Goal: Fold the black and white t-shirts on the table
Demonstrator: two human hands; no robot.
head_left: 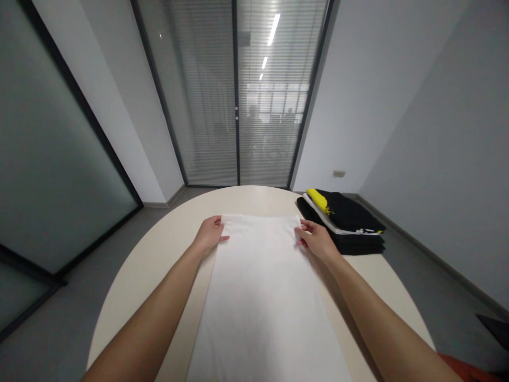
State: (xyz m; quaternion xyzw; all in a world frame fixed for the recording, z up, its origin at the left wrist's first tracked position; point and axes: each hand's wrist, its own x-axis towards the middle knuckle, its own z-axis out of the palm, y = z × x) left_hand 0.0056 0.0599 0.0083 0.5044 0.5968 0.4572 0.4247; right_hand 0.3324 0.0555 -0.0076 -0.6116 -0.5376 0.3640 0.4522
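A long white piece of fabric [258, 286], perhaps a folded shirt, lies flat down the middle of the table and runs out of view at the bottom. Its far left corner is pinched by my left hand [211, 233], the fingers partly hidden at the edge. My right hand [316, 239] grips the far right corner, with thumb and fingers at the hem. The far edge between both hands is nearly straight. Just beyond my right hand sits a stack of folded clothes [350, 212], mostly black, with a white layer and a yellow patch near the top.
The pale round table [159, 254] has its curved far edge a little past the fabric. Behind it stand glass doors [238, 106] with blinds. A white wall [377, 79] with a socket plate [339, 174] rises at right, and something red [465, 367] shows at lower right.
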